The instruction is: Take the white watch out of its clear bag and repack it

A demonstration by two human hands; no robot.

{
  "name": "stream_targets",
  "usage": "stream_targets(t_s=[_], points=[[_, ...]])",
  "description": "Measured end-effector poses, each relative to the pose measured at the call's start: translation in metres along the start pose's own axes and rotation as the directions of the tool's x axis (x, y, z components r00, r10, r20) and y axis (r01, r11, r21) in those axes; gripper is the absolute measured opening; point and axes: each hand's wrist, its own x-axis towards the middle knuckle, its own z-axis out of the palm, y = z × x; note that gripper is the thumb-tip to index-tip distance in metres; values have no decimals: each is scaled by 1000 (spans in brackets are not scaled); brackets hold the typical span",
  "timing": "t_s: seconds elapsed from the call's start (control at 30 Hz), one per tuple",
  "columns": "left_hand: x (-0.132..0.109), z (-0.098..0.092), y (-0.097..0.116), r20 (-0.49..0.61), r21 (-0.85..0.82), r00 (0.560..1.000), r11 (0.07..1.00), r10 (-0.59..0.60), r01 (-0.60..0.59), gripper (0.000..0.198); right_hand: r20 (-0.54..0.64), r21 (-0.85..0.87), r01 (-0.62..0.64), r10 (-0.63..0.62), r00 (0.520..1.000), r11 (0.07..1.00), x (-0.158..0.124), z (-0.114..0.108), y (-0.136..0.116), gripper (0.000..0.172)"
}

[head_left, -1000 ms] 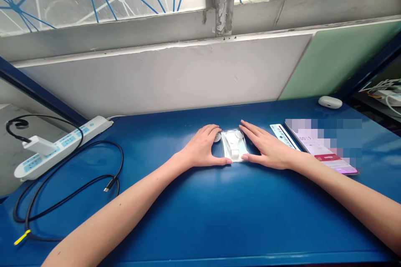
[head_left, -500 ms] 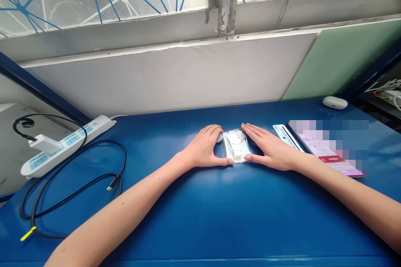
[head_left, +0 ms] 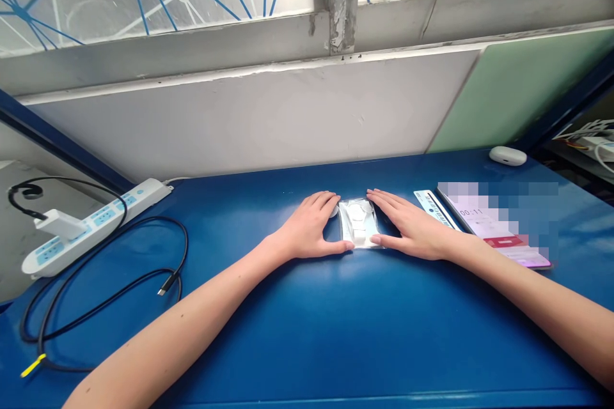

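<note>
A small clear plastic packet (head_left: 357, 222) with white pieces inside lies flat on the blue table (head_left: 316, 332). On its left side rests my left hand (head_left: 311, 227), fingers stretched forward and thumb spread toward the packet's near corner. A pale rounded edge shows beside those fingers, mostly hidden. My right hand (head_left: 410, 227) lies at the opposite side, open in the same way, its thumb tip at the near right corner. Neither hand is closed around the packet; whether the fingertips press its edges I cannot tell.
To the left are a white power strip (head_left: 103, 220) with a plugged-in charger (head_left: 60, 223) and a looped black cable (head_left: 119, 297). On the right lie a lit phone screen (head_left: 489, 223), partly pixelated, a light blue printed card (head_left: 434, 208) and a white rounded case (head_left: 507, 156).
The whole view has shifted slightly to the left. Both hands keep their places around the packet, with nothing taken up or let go.
</note>
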Motion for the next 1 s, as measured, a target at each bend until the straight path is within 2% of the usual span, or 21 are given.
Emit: stream_targets(t_s=[0.1,0.3,0.43,0.6,0.77,1.0], points=[[0,1,-1,-4,11,1000,1000,16,-16,91,-19,27,-13,14,1000,1000,0,0,-1,80],[-1,1,-3,50,57,995,995,82,-85,78,-155,137,-12,34,987,990,-1,-1,-5,42],[-1,-1,-4,49,41,992,992,118,-120,70,-227,147,22,12,974,989,0,0,-4,30],[0,-2,-5,72,40,989,990,132,-135,65,-229,160,-7,44,972,987,0,-1,-5,29],[-1,0,-5,33,29,992,992,121,-122,56,-199,157,32,0,980,987,0,-3,-7,40],[0,10,-6,-105,22,994,999,-28,31,48,-170,82,-20,34,985,996,0,1,-5,49]])
